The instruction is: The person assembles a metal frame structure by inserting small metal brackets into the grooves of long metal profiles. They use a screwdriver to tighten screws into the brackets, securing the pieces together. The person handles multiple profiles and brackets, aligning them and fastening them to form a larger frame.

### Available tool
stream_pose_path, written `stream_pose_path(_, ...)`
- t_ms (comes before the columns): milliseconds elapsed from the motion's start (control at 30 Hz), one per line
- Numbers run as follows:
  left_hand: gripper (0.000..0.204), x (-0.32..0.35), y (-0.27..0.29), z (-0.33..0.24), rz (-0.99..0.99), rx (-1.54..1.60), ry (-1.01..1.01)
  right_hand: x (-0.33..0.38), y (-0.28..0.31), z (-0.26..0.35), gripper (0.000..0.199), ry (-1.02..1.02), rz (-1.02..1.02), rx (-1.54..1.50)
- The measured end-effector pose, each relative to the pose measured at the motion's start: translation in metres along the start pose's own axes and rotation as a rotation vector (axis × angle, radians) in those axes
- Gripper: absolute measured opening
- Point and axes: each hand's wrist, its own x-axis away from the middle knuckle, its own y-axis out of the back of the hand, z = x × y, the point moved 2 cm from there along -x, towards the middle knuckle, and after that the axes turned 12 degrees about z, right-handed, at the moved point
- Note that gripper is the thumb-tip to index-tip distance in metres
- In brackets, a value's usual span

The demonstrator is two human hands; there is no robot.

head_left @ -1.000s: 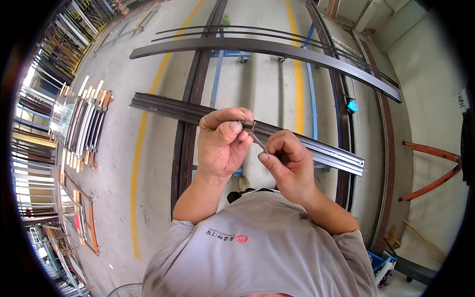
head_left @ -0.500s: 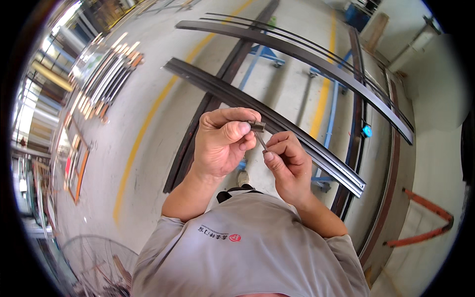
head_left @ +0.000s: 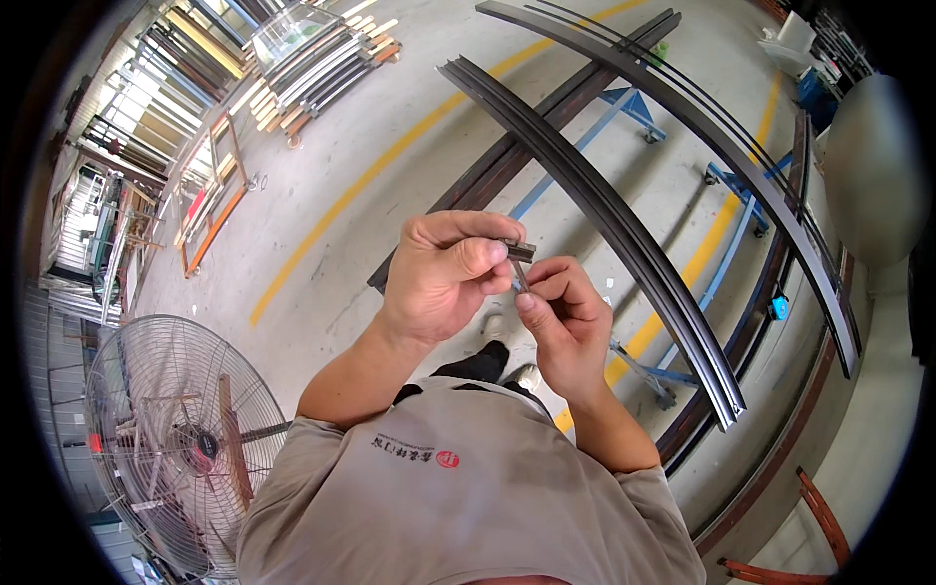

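Note:
My left hand (head_left: 434, 278) is closed, pinching a small dark metal block (head_left: 522, 252) between thumb and fingertips in front of my chest. Just below and to the right, my right hand (head_left: 567, 327) grips a thin metal rod (head_left: 521, 277) between thumb and forefinger. The rod's upper end meets the underside of the block; whether it sits inside or only touches cannot be seen. Past my hands, a long dark grooved metal profile (head_left: 609, 229) lies across dark support beams (head_left: 478, 190).
Farther right lies another long dark profile (head_left: 717, 127), with thin strips beside it. Blue wheeled stands (head_left: 636, 110) are under the beams. A small bright-blue object (head_left: 779, 308) rests on the right beam. A large caged fan (head_left: 156, 390) stands left; stacked bars (head_left: 331, 78) lie beyond.
The view has swung leftward, so the profiles and stands appear farther right and the fan shows much more fully. Both hands keep nearly the same hold on block and rod.

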Motion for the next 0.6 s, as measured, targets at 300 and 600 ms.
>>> stream_pose_path(300,0.017,0.003,0.032,-0.02,0.068,0.065,0.044,-0.012,-0.033,-0.009,0.01,-0.047,-0.026,0.059)
stream_pose_path(600,0.019,-0.014,0.147,-0.075,0.184,0.183,0.12,-0.085,-0.107,-0.068,0.013,-0.003,-0.188,0.265)
